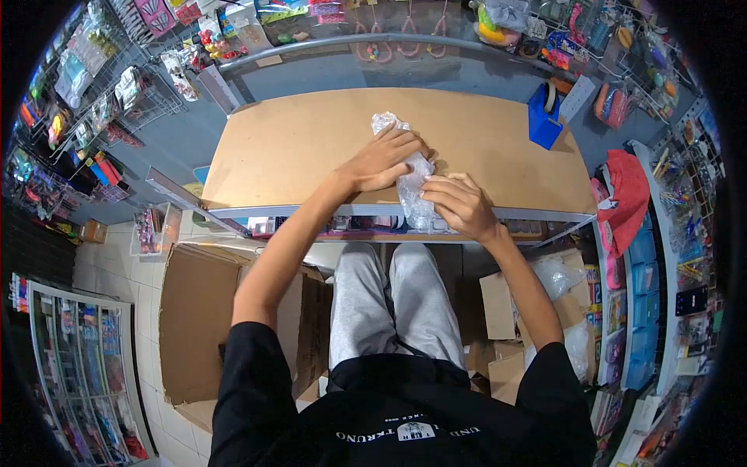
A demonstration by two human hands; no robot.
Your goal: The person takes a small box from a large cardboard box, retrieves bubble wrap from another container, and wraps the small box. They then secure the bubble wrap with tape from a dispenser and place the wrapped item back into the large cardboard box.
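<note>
A clear, crumpled piece of bubble wrap (415, 201) lies over the near edge of the wooden table, its lower end hanging past the edge. Its far end bunches up beyond my left hand (383, 161), whose fingers curl over the wrap and press it against the tabletop. My right hand (457, 204) pinches the wrap's right side at the table edge, thumb and fingers together. Whether anything is wrapped inside cannot be made out.
The wooden table (296, 148) carries a blue tape dispenser (545, 117) at its right. An open cardboard box (198, 327) stands on the floor at left. More boxes and plastic wrap (560, 278) sit at right. Racks of packaged goods surround the table.
</note>
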